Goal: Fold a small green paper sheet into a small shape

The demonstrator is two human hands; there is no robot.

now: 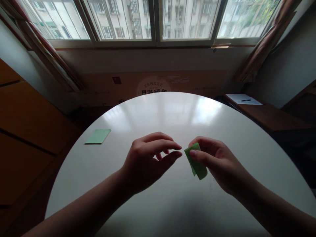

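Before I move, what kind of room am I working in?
Probably a room in a home or small office: a round-edged white table faces wide windows with curtains at the sides, and a paper with a pen lies on a brown surface beyond.

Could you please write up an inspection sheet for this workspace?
Surface: white round-edged table, glossy, with window reflections at its far side.
Work pieces: folded green paper in the right hand; pale green square pad lying flat near the table's left edge.
Clutter: white sheet with a dark pen-like item on it, on the brown side table.
Hands: right hand pinches the folded green paper; left hand holds nothing, thumb and index fingertips slightly apart.
Cables: nothing seen on the table.
Surroundings: windows ahead, left curtain and right curtain gathered aside.
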